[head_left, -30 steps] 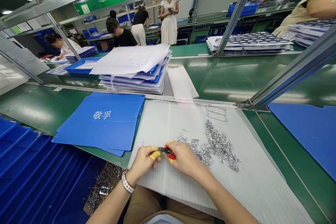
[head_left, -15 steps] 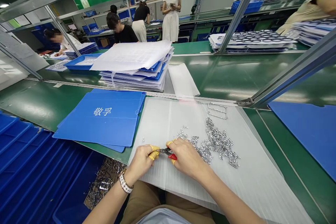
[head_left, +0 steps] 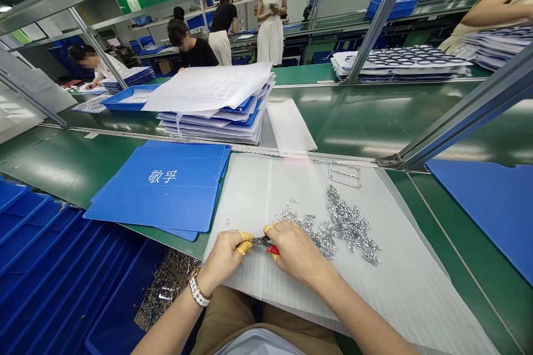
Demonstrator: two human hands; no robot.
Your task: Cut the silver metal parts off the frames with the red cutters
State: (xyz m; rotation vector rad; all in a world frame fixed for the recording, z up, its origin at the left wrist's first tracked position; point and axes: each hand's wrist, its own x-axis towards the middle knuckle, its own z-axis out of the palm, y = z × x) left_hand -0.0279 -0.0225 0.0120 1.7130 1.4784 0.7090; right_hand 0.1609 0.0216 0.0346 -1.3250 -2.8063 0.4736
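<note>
Holds pliers (head_left: 261,240) in the right hand (head_left: 296,247), with fingers curled round and a red handle partly showing, over the pale sheet (head_left: 250,188) near its front edge. Points the dark tips of the pliers leftward, right up to the left hand (head_left: 227,249). Bends the left thumb and fingers in toward the tips of the pliers; cannot tell whether pinching a small part there, too tiny and covered to make out. Wears yellow covers (head_left: 245,236) on fingers of both hands and a pale watch (head_left: 196,290) on the left wrist.

Has silver bits (head_left: 350,222) heaped on the sheet just beyond and to the right of the right hand, partly hidden behind it, with a few more lying apart, beyond the left hand. Has a silver frame (head_left: 345,174) lying flat near the sheet's far edge, just behind the heap.

Has blue boards (head_left: 166,188) to the left, overlapping one another on the green table (head_left: 50,161). Has a blue bin (head_left: 112,294) below, at lower left, with metal scraps (head_left: 166,283) inside. Faces a stack (head_left: 220,127) of white and blue layers past the table's far rail, with a blue tray (head_left: 114,102) just left of it. Faces co-workers (head_left: 270,25) in the background, standing or bent over other tables.
</note>
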